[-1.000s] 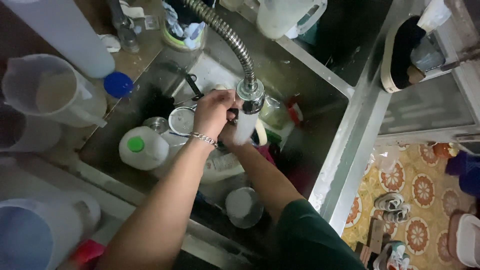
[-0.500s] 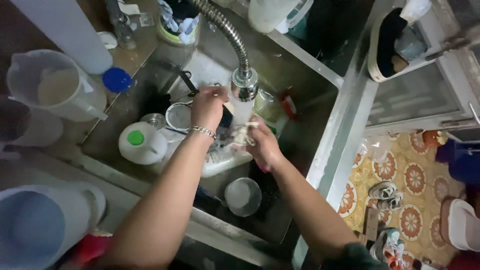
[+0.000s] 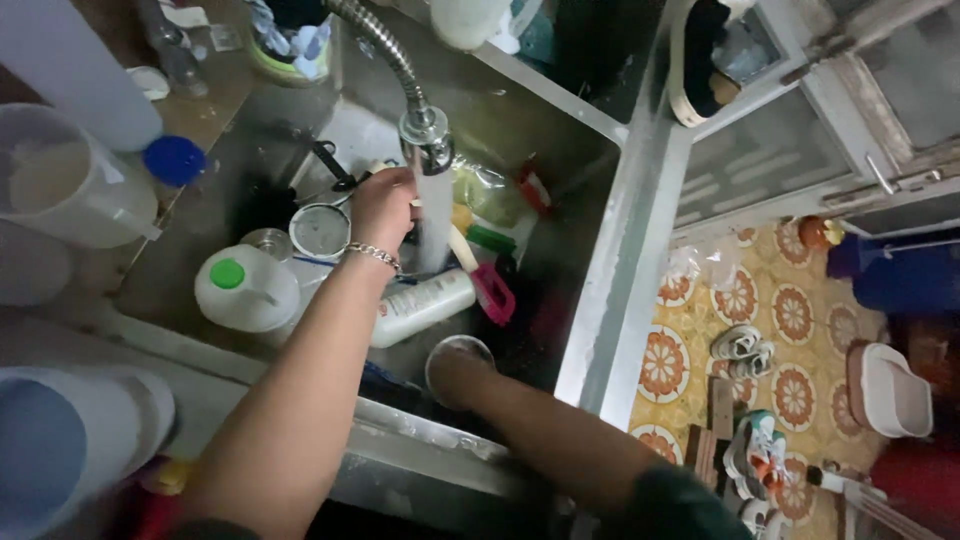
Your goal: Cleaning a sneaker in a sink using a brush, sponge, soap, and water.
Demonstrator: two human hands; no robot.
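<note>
A flexible metal faucet (image 3: 425,128) pours a stream of water (image 3: 433,225) into a steel sink (image 3: 600,290) crowded with dishes. My left hand (image 3: 385,205), with a chain bracelet on its wrist, is curled right beside the stream; whether it holds anything is hidden. My right hand (image 3: 455,378) reaches down to the sink's near side and rests over a small round metal bowl (image 3: 462,346), gripping it. Between the hands lie a white bottle (image 3: 420,305) on its side and a pink brush (image 3: 493,290).
A white jug with a green cap (image 3: 245,285) and a round metal lid (image 3: 320,230) sit in the sink's left part. A translucent measuring jug (image 3: 60,190) and a blue cap (image 3: 173,160) stand on the left counter. Shoes (image 3: 740,345) lie on the patterned floor to the right.
My right hand left the water stream and dropped down to the small metal bowl. My left hand stayed beside the stream. The camera view shifted right.
</note>
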